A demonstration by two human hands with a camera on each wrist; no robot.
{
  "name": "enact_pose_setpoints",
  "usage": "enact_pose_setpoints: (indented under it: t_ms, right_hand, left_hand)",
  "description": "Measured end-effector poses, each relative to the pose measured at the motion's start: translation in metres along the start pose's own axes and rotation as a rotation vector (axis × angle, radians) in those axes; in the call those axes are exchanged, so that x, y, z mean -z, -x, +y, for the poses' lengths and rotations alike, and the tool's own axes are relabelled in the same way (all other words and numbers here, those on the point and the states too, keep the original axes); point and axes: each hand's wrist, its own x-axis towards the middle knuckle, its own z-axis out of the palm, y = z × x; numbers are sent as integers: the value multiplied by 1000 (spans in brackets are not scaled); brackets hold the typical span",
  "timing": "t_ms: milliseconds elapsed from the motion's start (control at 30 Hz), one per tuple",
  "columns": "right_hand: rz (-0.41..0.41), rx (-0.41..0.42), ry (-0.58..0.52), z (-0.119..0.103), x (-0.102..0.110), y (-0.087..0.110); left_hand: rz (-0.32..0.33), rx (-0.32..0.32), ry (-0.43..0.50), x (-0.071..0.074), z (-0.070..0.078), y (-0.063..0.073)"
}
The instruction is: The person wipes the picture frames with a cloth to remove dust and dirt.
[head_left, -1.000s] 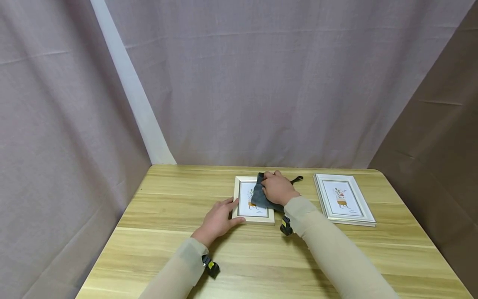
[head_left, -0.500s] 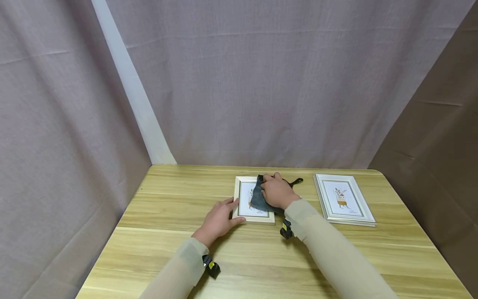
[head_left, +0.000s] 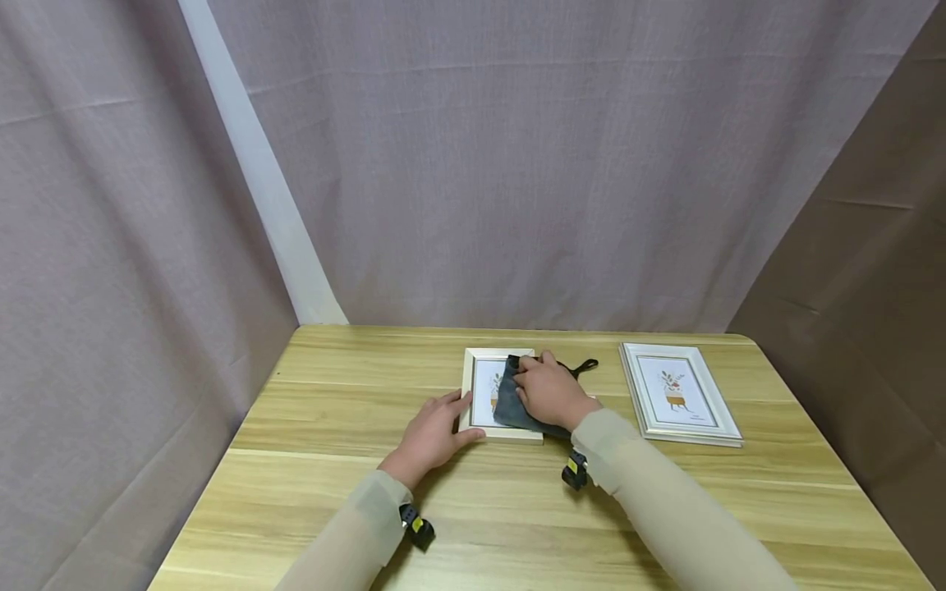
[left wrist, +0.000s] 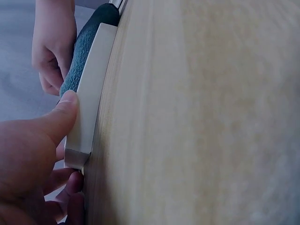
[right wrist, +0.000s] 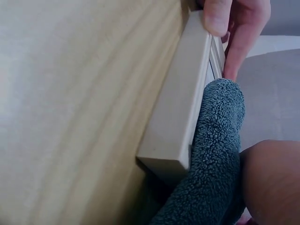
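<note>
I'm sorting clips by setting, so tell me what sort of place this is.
Probably a makeshift recording booth: plain grey-mauve fabric hangs close around a wood-grain table, and wrist-worn black devices look like small cameras.

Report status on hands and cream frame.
Left hand gripping cream frame. Right hand holding dark cloth on it. Cloth hides part of picture; white frame apart, rightward.

Cloth (head_left: 512, 410) on left frame (head_left: 483, 394) — another frame (head_left: 676, 392) lies right.
</note>
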Motion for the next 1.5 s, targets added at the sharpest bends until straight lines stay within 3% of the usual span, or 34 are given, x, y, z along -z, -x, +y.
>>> enact_pose_setpoints:
  t_ms: [233,500,767,1500]
  right_hand:
    - [8,5,-13,-7,0,14]
    - [56,70,-18,-15,1,25]
    - [72,67,-43,-23,0,36]
    - [100,120,-80,-38,-3,53]
  left_hand:
    - [-10,2,-7,0,1,-1]
    - [-13,19,-11,-1,0,-1]
    - [-5,9,-17,-1,0,-1]
    - [-16,31,-4,-3,0,1]
